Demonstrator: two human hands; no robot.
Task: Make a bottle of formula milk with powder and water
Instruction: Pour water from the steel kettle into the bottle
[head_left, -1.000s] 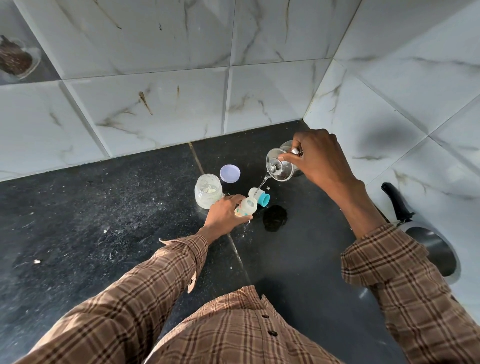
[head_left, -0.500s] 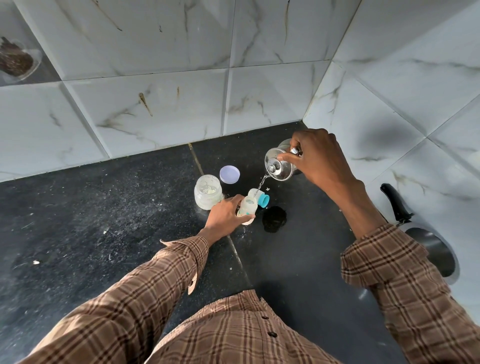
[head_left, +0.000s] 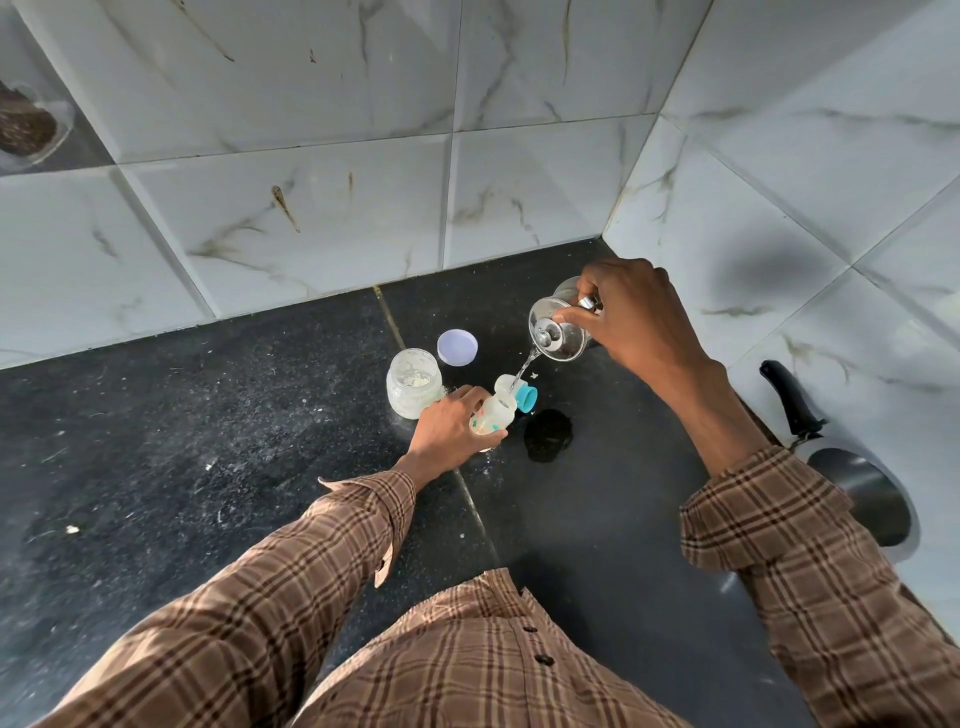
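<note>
Marble-patterned wall tiles meet in a corner behind a black speckled worktop (head_left: 182, 441). Left hand (head_left: 449, 428) grips a small baby bottle (head_left: 493, 413) low on its body, fingers curled round it, bottle tilted with its open mouth toward the corner. Right hand (head_left: 631, 317) holds a clear glass jug (head_left: 556, 330) above and beyond the bottle, fingers wrapped at its handle, thumb on the lid; jug tipped. Thin stream of water (head_left: 524, 369) runs from the spout into the bottle mouth. Teal bottle ring (head_left: 527, 400) lies on the worktop, touching or just beside the bottle neck; cannot tell which. Open glass jar (head_left: 413, 384) with pale powder residue stands just left of the bottle. Its lilac lid (head_left: 457, 347) lies beyond the bottle, toward the wall. Dark wet patch (head_left: 548, 434) just right of the bottle. Pan with black handle (head_left: 852, 493) well right of the bottle, at the worktop edge
</note>
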